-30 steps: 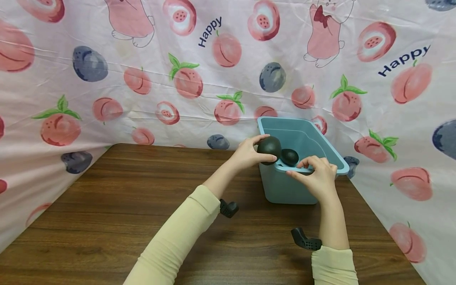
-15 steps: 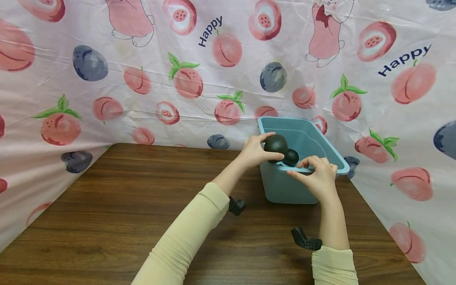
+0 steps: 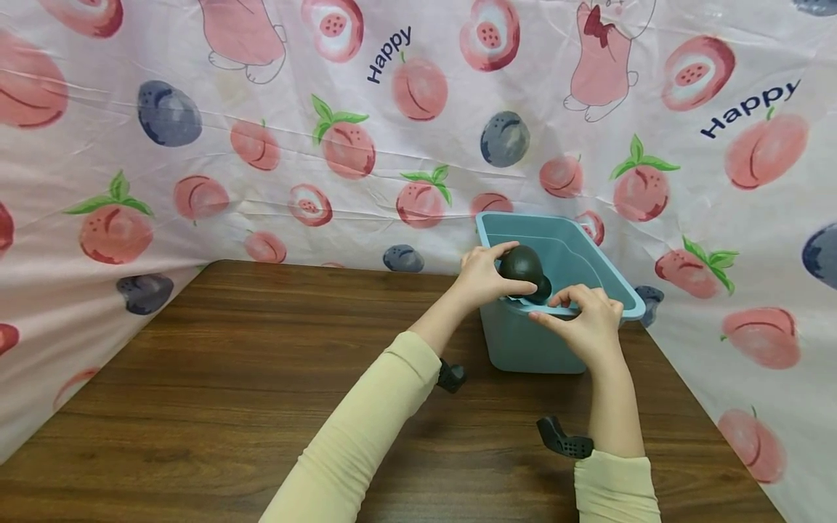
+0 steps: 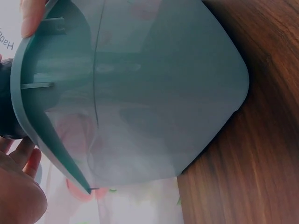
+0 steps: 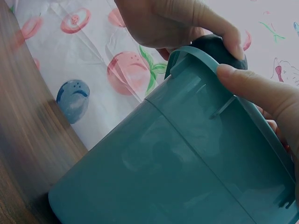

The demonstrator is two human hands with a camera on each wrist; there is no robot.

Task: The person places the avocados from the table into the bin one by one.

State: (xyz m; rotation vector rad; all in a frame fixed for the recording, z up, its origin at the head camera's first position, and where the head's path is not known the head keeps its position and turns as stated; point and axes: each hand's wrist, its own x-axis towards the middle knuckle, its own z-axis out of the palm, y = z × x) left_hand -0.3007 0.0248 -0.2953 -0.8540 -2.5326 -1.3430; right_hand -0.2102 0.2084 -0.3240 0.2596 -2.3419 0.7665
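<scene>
A blue-green plastic bin (image 3: 536, 345) stands upright at the right of the table. My left hand (image 3: 480, 274) grips a dark green avocado (image 3: 521, 264) between thumb and fingers, over the bin's near left rim. Behind it, a second dark avocado (image 3: 542, 289) shows partly hidden inside the bin. My right hand (image 3: 591, 325) pinches the front rim, its thumb (image 5: 254, 86) outside and its fingers inside. In the left wrist view the held avocado (image 4: 7, 105) is right at the rim. The bin's floor is hidden.
The brown wooden table (image 3: 229, 407) stretches left and forward of the bin. A fruit-printed cloth (image 3: 261, 196) hangs close behind and to the right of it. Both wrists carry black camera mounts (image 3: 564, 439).
My left hand has moved right with its avocado, farther over the bin, and now covers more of the second avocado. The right hand has stayed on the rim.
</scene>
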